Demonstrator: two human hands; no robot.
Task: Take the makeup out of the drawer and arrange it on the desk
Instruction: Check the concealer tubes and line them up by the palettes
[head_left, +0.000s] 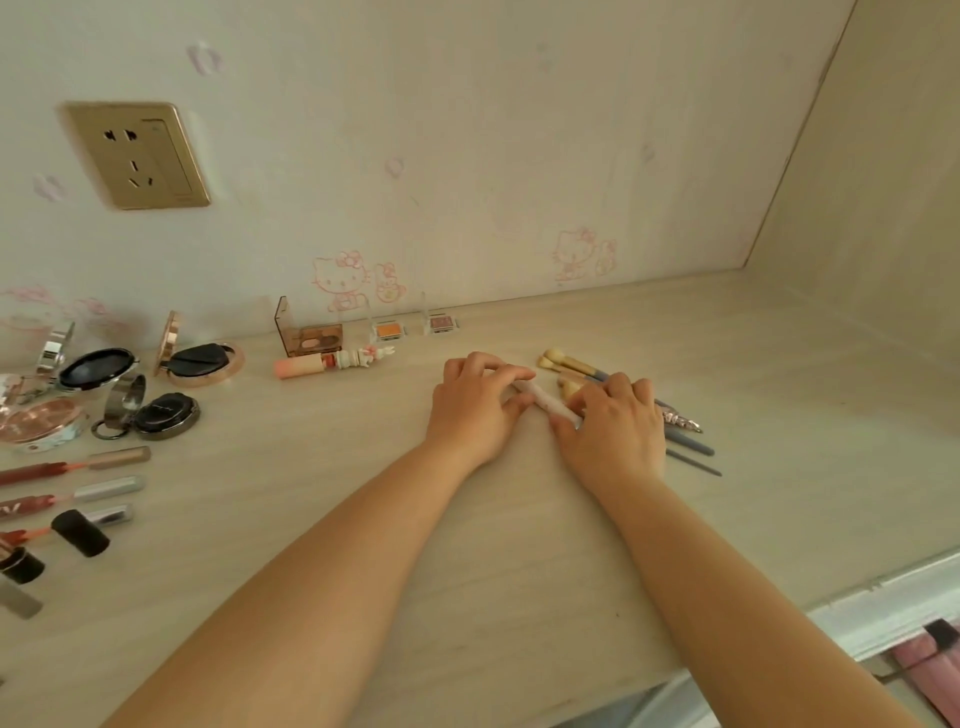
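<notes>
Along the left edge of the tabletop (322, 519) lie several lip glosses (78, 462) and lipsticks, set side by side with their caps off, likely so each shade shows. Behind them sit open compacts (200, 358), lids propped upright, grouped as one kind of item. Further right, close to the wall, an eyeshadow palette (311, 338) stands open with a pink tube (332, 362) lying in front of it, and two small single shadows (387, 331) line up beside it in a row.

In the middle, the left hand (475, 410) pinches one end of a pale pink stick (545, 401) with curled fingers, while the right hand (613, 431) grips the other end. The stick lies low on the tabletop, slanted, between both hands. Holding it at both ends suggests the person is either pulling its cap or squaring it up beside the next group; which one cannot be told.

Just beyond the right hand lies a cluster of makeup brushes (582, 364), heads pointing left and thin handles trailing right, partly hidden beneath the hand. The stick seems meant to join this row of long, thin tools.

At the lower right corner, under the tabletop's edge, something pink shows in what may be the open drawer (930, 670), so more items may remain.
</notes>
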